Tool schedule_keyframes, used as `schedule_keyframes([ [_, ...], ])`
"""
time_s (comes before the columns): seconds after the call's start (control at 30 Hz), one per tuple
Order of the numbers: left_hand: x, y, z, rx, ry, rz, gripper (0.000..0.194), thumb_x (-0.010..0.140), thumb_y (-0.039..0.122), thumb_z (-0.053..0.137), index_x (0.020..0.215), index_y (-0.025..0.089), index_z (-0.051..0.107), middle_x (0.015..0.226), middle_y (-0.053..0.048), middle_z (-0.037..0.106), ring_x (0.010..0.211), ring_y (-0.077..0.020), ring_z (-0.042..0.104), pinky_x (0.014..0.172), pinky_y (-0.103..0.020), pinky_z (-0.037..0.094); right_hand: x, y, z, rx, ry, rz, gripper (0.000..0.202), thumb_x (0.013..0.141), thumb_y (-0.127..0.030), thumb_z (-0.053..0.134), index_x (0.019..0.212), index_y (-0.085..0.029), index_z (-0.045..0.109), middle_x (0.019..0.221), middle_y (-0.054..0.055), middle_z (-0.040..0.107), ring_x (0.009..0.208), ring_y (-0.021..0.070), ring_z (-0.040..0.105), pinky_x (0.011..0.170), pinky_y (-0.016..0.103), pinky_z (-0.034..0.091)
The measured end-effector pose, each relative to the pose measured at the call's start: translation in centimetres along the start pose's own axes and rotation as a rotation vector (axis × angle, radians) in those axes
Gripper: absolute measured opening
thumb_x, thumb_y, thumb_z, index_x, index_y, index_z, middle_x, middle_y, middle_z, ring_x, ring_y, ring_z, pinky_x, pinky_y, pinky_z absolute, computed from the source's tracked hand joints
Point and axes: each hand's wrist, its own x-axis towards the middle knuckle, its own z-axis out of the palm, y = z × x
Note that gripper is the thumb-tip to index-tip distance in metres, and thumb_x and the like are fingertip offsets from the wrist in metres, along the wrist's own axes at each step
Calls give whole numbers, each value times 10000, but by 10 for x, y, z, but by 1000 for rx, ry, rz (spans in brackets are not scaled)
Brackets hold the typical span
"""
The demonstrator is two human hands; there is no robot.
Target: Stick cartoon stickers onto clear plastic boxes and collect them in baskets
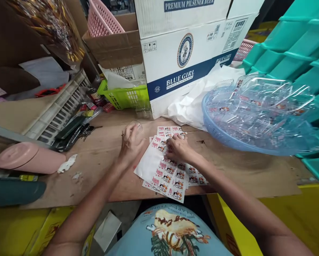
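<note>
A: Since the sticker sheets [148, 165] are my landmark, where are the hands?

B: Right hand [178, 148] on the sheets, fingertips bunched; can't tell if they've pinched a sticker. Left hand [129, 146] left of the sheets, fingers loosely bent at a clear plastic piece [139, 128]; grip unclear.

A: Good technique?

B: Probably sheets flat, stickers lifted by an edge, no creasing.

A: Text?

B: Carton [163, 53] beyond the sheets: "BLUE GIRL", "PREMIUM PILSENER BEER", round emblem. Pink sticker lettering's too small.
</note>
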Motion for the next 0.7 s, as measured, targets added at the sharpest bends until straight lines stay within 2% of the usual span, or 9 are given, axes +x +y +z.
schedule_keyframes([
  [0.07,-15,13,6,-203,-64,-51,726,755,337,754,1407,178,478,1383,-151,528,1305,-307,467,1120,-470,349,8,1,0,44,15,-11,157,796,-228,724,890,-149,627,940,121,660,940,287,540,842,447,396],
  [0.1,-21,17,10,-343,-112,-139,741,701,353,802,1365,173,527,1326,-144,582,1237,-305,525,1086,-465,385,10,2,-1,72,28,-18,65,827,-176,669,857,-154,615,902,94,665,900,252,553,823,404,402],
  [0.17,-28,21,14,-657,-210,-362,634,622,369,855,1183,150,659,1137,-122,688,1019,-271,634,955,-423,480,10,6,-6,135,54,-29,51,880,-142,581,836,-164,594,829,47,666,787,184,570,745,317,418],
  [0.23,-30,22,14,-894,-274,-524,429,632,402,844,949,140,720,932,-81,730,811,-206,658,801,-350,525,6,11,-10,190,83,-27,89,917,-181,548,834,-170,581,759,15,655,676,145,565,656,268,419],
  [0.3,-30,26,10,-988,-301,-581,355,663,437,820,822,138,711,841,-57,731,713,-163,645,705,-294,523,1,12,-14,213,139,-13,87,931,-210,537,870,-174,588,753,17,653,667,153,569,644,278,427],
  [0.4,-29,38,5,-1114,-343,-647,326,669,409,828,807,140,708,800,-35,727,663,-127,627,661,-250,509,-4,2,-15,181,281,-18,102,933,-218,549,987,-175,624,956,95,667,899,239,577,800,390,433],
  [0.5,-30,53,4,-1209,-368,-625,278,705,369,815,838,142,725,820,-31,726,689,-118,624,674,-227,498,-4,-18,-9,119,391,-173,133,942,-276,584,993,-186,667,1016,115,663,972,269,531,874,448,403],
  [0.6,-33,58,5,-1108,-347,-442,223,806,353,730,886,146,742,881,-43,708,786,-136,627,723,-224,486,-2,-32,-1,161,435,-271,163,946,-303,595,903,-181,695,864,94,669,830,228,519,780,390,439],
  [0.7,-34,57,5,-954,-309,-259,197,880,313,640,920,150,745,929,-53,678,881,-156,615,793,-237,473,-1,-37,4,232,419,-297,236,967,-292,556,827,-173,704,821,101,657,815,223,501,755,372,451],
])
